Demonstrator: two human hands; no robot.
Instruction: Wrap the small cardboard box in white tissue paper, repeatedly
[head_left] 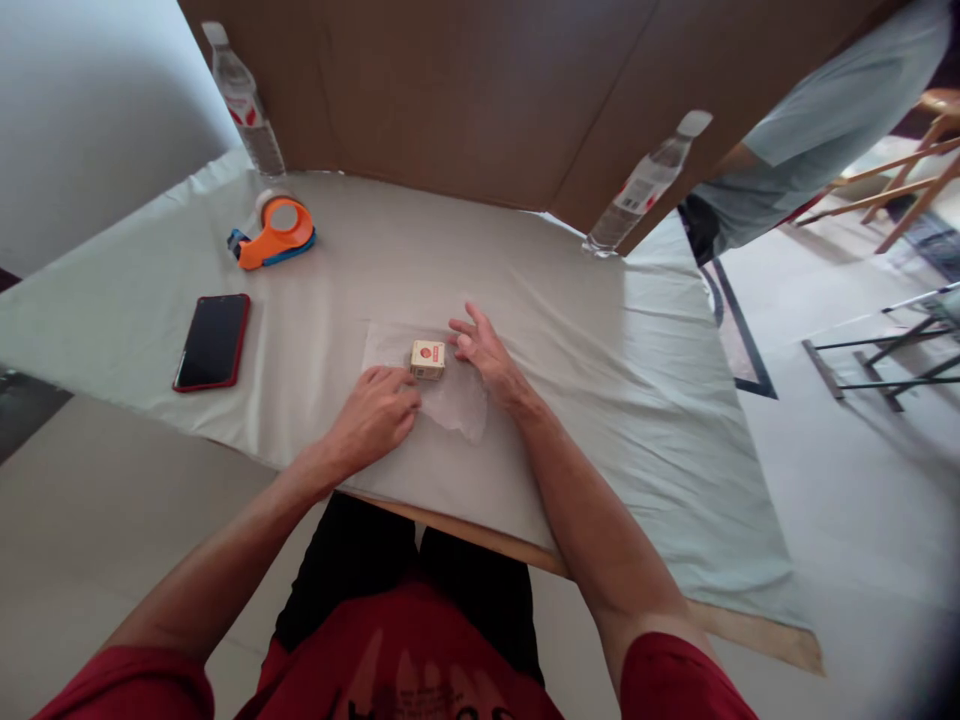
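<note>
Loosely curled, our left hand (pixel 379 408) sits at the centre of the frame, over the lower left edge of a plastic sheet (pixel 459 405); we cannot tell whether its fingers pinch the film. Our right hand (pixel 486 358) is relaxed and unclenched, fingers spread, over the sheet's upper right edge, grasping nothing that we can see. Between our hands, in the middle of the frame, a small, boxy cream carton (pixel 427 360) with red print rests on the sheet, which is thin, translucent and crinkled. Beneath lies a pale, softly wrinkled tablecloth (pixel 675 420). Towards the upper left we have a glossy orange tape dispenser (pixel 259 248), rounded at one end; below it, a flat black phone (pixel 212 342) in a red case. Clear, ribbed bottles (pixel 646 185) stand at upper left and upper right, before smooth brown cardboard (pixel 465 90).
</note>
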